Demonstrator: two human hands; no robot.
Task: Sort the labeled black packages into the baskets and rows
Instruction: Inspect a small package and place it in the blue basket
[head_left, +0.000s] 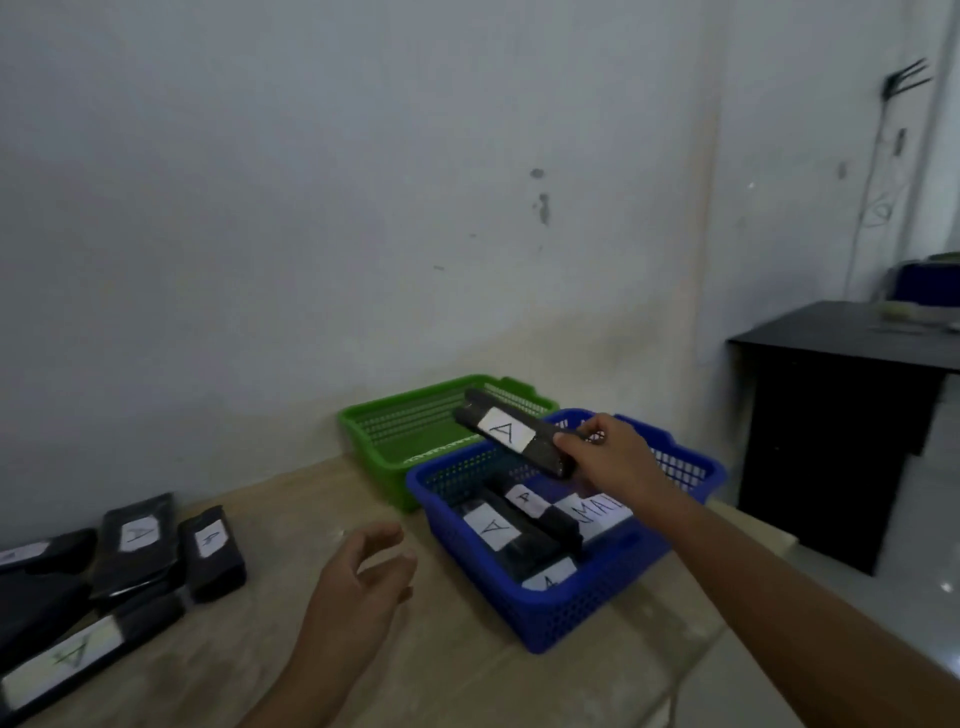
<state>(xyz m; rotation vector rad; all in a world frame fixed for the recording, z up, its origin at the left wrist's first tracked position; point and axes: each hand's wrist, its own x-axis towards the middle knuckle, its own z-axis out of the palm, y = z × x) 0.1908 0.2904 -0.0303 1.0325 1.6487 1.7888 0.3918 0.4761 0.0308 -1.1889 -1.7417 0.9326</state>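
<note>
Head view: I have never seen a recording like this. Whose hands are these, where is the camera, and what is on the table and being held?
There is no machine: a person wears a wide-angle camera on the head, looking down at their own bare hands. The right hand grips one end of a black package labeled A, above the blue basket, which holds several more A packages. Behind it stands a green basket; I see no packages in it. The left hand hovers over the table, fingers loosely curled, holding nothing. Other labeled packages lie at the table's left edge.
</note>
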